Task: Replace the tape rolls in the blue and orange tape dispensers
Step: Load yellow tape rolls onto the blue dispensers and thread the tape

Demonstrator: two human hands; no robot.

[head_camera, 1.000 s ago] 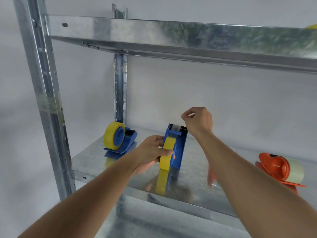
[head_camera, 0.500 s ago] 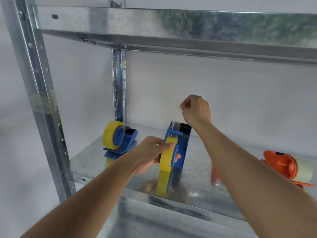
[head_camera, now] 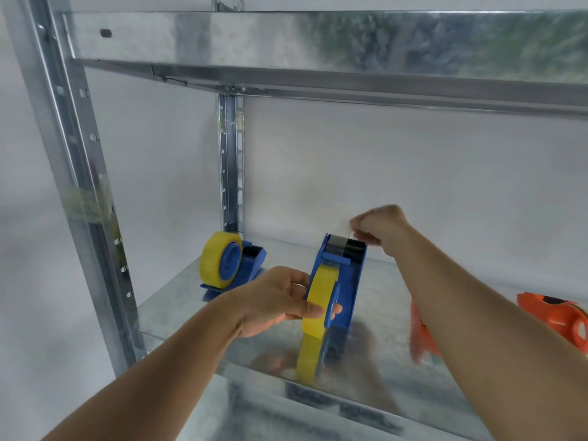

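A blue tape dispenser (head_camera: 348, 275) stands in the middle of the metal shelf (head_camera: 178, 307), with a yellow tape roll (head_camera: 316, 297) mounted on its near side. My left hand (head_camera: 276, 300) grips that roll and the dispenser's hub from the left. My right hand (head_camera: 380, 227) is pinched on a clear strip of tape (head_camera: 345, 226) just above the dispenser's cutter end; the hand is blurred. A second blue dispenser (head_camera: 245, 265) with a yellow roll (head_camera: 216, 257) sits at the back left. An orange dispenser (head_camera: 553, 316) lies at the right edge, partly cut off.
An upper metal shelf (head_camera: 318, 43) runs overhead. Steel uprights stand at the left front (head_camera: 73, 173) and at the back (head_camera: 230, 167). A white wall is behind. The shelf surface mirrors the dispensers and my arms.
My right hand moved down toward the cutter end of the middle dispenser, holding the clear tape strip. My left hand stayed on the yellow roll. The camera shifted slightly.
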